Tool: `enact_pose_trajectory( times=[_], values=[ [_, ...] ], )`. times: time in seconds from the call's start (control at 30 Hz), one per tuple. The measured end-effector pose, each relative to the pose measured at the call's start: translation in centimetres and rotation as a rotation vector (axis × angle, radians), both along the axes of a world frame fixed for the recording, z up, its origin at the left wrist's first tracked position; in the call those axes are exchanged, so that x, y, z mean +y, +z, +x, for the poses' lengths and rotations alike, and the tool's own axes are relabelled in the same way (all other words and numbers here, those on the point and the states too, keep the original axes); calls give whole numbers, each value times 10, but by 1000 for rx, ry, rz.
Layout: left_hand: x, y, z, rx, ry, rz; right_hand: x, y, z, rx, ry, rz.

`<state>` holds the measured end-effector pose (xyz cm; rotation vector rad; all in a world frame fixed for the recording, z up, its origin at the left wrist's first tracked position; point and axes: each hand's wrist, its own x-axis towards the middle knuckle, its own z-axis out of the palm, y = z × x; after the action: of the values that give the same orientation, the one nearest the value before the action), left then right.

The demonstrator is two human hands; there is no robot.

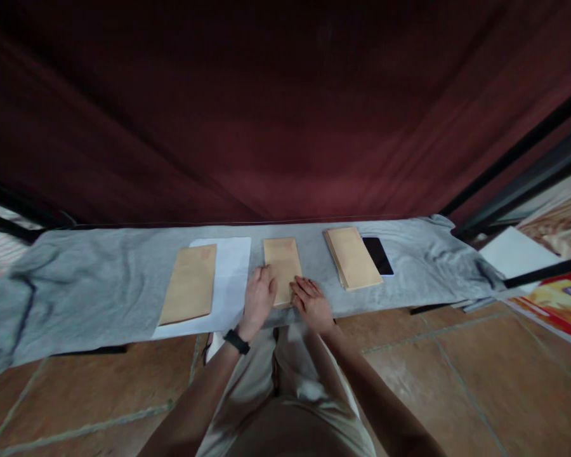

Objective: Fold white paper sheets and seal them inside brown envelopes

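Observation:
A brown paper envelope [284,257] lies on the grey cloth in front of me, its long side pointing away. My left hand [259,295] rests on its left edge, fingers laid on the paper and thumb a little apart. Across its lower right corner lie the outstretched fingers of my right hand [311,303]. Left of these, another brown envelope [189,285] with a faint reddish mark overlaps a white sheet [232,273]. To the right is a stack of brown envelopes [354,257], slightly fanned, partly covering a dark-screened phone [379,256].
The grey cloth [423,266] covers a long narrow surface. Behind it hangs a dark red curtain [285,127]. Dark metal bars [528,149] stand at the right, near a red and yellow printed box [564,301]. Tiled floor [419,368] shows below.

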<state>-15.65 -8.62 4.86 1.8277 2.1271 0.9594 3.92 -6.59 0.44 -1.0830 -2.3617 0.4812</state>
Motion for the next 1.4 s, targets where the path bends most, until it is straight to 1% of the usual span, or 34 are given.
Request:
enact_pose_trajectory(
  times=[0.03,0.07,0.2,0.27,0.33,0.43,0.7,0.8,0.93,1.1,1.27,1.4],
  values=[
    [11,1,1,63,-78,27,0,0,-1,-1,0,5],
    [25,1,1,119,-128,27,-1,0,-1,-1,-2,8],
    [83,-7,-4,251,-263,-67,-2,4,-2,-6,-12,4],
    [105,-14,-9,284,-325,-109,-2,7,-2,-10,-7,2],
    [120,-20,-13,307,-355,-144,-2,8,-1,-8,-2,-2],
    [128,-28,-17,331,-379,-168,-2,7,-2,-2,-2,-7],
    [123,-40,-20,394,-488,-123,0,3,-2,4,6,42],
    [117,-45,-20,426,-523,-109,0,4,-2,20,0,59],
    [98,-48,-15,432,-568,-66,-1,5,-2,41,3,62],
    [67,-46,-5,412,-593,-56,1,6,-1,54,12,47],
    [43,-46,-1,396,-604,-55,3,0,1,101,19,28],
    [24,-45,1,378,-613,-99,5,-6,4,123,17,31]
  ],
)
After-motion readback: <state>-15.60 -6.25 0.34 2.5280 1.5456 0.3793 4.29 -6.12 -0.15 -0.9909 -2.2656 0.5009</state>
